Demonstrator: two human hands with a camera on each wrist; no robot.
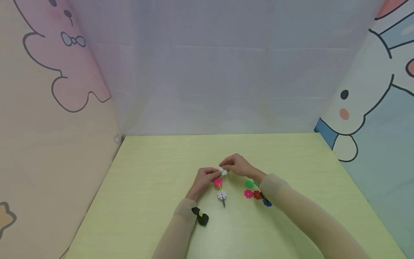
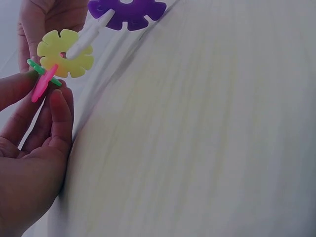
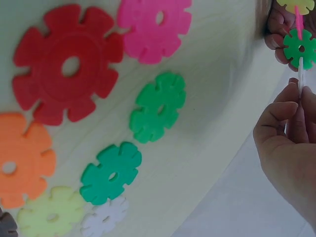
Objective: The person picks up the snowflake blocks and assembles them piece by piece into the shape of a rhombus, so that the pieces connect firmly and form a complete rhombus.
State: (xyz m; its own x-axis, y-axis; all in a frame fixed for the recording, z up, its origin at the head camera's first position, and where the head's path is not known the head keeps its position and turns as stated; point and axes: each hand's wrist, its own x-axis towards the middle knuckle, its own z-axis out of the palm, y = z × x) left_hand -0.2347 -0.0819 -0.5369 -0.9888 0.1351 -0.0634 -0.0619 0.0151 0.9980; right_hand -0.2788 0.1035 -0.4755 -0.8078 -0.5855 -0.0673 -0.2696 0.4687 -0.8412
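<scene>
My left hand (image 1: 204, 180) pinches a chain of slotted plastic flower discs at its upper end. In the left wrist view the chain shows a purple disc (image 2: 131, 15), a white disc (image 2: 91, 34) edge-on, a yellow disc (image 2: 79, 61), a pink disc (image 2: 44, 84) and a green disc (image 2: 34, 66) by the fingertips. My right hand (image 3: 286, 128) pinches another white disc (image 3: 301, 74), seen edge-on, its upper edge at the green disc (image 3: 296, 49). Whether its slot is fully seated I cannot tell. Both hands are held close together above the table.
Loose flower discs lie on the pale yellow table (image 1: 155, 216) beneath the right forearm: red (image 3: 34, 98), pink (image 3: 143, 29), orange (image 3: 34, 153), yellow (image 3: 37, 217), white (image 3: 94, 224) and two greens. A blue disc (image 1: 267, 204) is partly covered by the sleeve. Cloth walls enclose the table.
</scene>
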